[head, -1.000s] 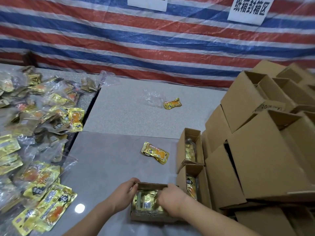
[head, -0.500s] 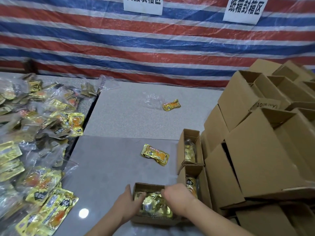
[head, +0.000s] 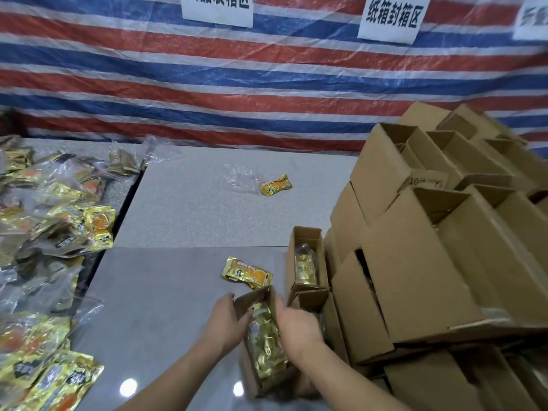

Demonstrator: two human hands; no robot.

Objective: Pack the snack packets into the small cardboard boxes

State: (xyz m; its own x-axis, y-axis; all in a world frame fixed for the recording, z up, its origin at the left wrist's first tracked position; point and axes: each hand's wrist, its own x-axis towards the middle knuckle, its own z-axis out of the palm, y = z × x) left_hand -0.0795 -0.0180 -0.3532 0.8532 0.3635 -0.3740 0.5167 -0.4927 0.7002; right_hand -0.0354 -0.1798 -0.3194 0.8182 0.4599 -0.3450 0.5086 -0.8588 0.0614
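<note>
**Box in both hands, packets seated**

At the lower centre of the frame I have the small cardboard box (head: 261,304) between both hands, turned so its open side faces up toward the camera, with gold snack packets (head: 265,342) showing inside. My left hand (head: 226,324) curls round the box's left wall and my right hand (head: 296,324) wraps the right wall, so both are gripping the box itself.

To do this step well, I judge I should keep the opening tilted upward so the slick packets do not slide out, press evenly from both sides without crushing the thin walls, and set it down beside the two filled boxes (head: 307,262) just to the right, against the stack of larger cartons (head: 421,271).

A loose packet (head: 247,272) lies on the table (head: 166,292) just above my hands; another (head: 275,185) sits further up. The main supply pile (head: 44,232) fills the left edge.
</note>
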